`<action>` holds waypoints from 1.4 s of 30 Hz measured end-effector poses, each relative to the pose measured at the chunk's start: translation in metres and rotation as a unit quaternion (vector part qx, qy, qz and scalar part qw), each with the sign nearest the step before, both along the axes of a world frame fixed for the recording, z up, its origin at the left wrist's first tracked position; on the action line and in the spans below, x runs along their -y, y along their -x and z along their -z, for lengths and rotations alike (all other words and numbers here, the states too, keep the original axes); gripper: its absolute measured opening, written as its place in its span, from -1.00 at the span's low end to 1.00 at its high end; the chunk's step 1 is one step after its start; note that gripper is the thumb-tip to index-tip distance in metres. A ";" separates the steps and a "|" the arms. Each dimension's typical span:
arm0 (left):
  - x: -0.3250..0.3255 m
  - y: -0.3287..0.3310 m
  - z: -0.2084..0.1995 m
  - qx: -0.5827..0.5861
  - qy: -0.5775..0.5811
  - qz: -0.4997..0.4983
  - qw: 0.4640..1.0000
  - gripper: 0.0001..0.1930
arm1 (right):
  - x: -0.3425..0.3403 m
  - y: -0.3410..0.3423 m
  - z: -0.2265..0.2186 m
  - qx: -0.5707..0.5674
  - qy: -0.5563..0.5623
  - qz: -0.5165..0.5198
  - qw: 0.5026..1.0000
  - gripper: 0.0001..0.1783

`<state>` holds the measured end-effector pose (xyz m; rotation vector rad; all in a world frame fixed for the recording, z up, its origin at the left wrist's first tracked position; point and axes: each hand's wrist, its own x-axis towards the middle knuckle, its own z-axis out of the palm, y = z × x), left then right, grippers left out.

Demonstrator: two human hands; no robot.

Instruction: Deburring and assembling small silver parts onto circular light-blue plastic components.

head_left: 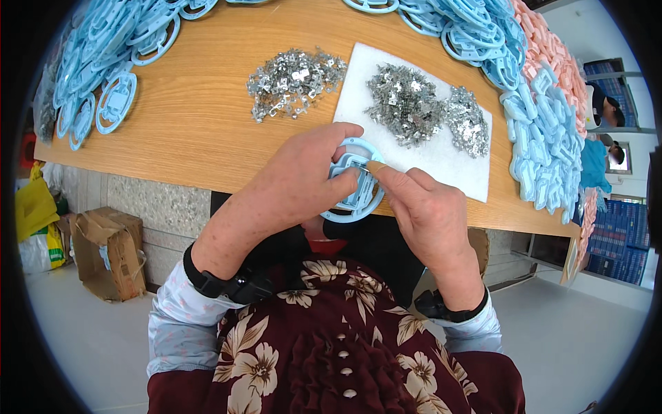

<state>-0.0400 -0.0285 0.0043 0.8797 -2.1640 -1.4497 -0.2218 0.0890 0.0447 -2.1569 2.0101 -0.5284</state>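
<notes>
At the near edge of the wooden table (207, 117), the left hand (289, 186) clamps its fingers around a round light-blue plastic ring (358, 183), while the right hand (427, 214) pinches thumb and forefinger together on it. Behind lies a white rectangular pad (441, 162) heaped with small metal clips (407, 103). A brown cardboard box (107, 252) sits on the floor at left.

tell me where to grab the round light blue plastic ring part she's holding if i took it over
Grip the round light blue plastic ring part by its bare outer rim at the lower edge, coming from below. The left hand covers its left side and the right hand works a small piece at its centre, so only that rim arc is free.
</notes>
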 end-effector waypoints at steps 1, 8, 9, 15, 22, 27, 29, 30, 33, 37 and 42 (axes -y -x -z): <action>0.000 0.000 0.000 -0.001 0.002 0.002 1.000 -0.46 | 0.001 -0.001 0.000 -0.010 0.009 -0.005 1.000 -0.65; 0.000 -0.001 0.001 -0.004 0.014 0.002 1.000 -0.46 | 0.005 -0.009 -0.007 -0.052 -0.013 0.011 0.999 -0.68; 0.000 0.000 0.001 -0.004 0.018 -0.001 1.000 -0.46 | 0.005 -0.009 -0.006 -0.055 -0.017 0.012 0.998 -0.68; -0.003 0.002 0.009 -0.016 0.081 0.001 0.997 -0.49 | 0.008 -0.013 -0.013 -0.064 -0.059 0.020 0.996 -0.74; -0.005 0.004 0.017 -0.005 0.114 -0.002 0.993 -0.53 | 0.037 -0.030 -0.048 -0.189 -0.145 -0.080 0.968 -0.88; -0.003 0.005 0.005 0.010 0.055 -0.005 0.998 -0.56 | 0.047 -0.032 -0.061 -0.245 -0.146 -0.157 0.946 -0.83; -0.001 0.003 0.005 0.017 0.008 -0.012 1.000 -0.58 | 0.048 -0.021 -0.058 -0.245 -0.129 -0.167 0.946 -0.83; 0.000 0.000 0.000 -0.008 -0.040 -0.015 0.999 -0.59 | 0.046 -0.017 -0.060 -0.218 -0.111 -0.149 0.958 -0.82; -0.004 -0.008 -0.006 -0.079 -0.148 -0.026 0.985 -0.61 | 0.026 -0.005 -0.061 -0.098 -0.065 -0.077 0.990 -0.81; -0.005 -0.011 0.006 -0.161 -0.268 -0.017 0.950 -0.60 | -0.002 0.009 -0.031 0.117 -0.030 0.057 0.991 -0.86; -0.013 -0.015 0.003 -0.304 -0.574 0.031 0.760 -0.53 | -0.006 -0.009 0.012 0.402 0.000 0.093 0.911 -0.90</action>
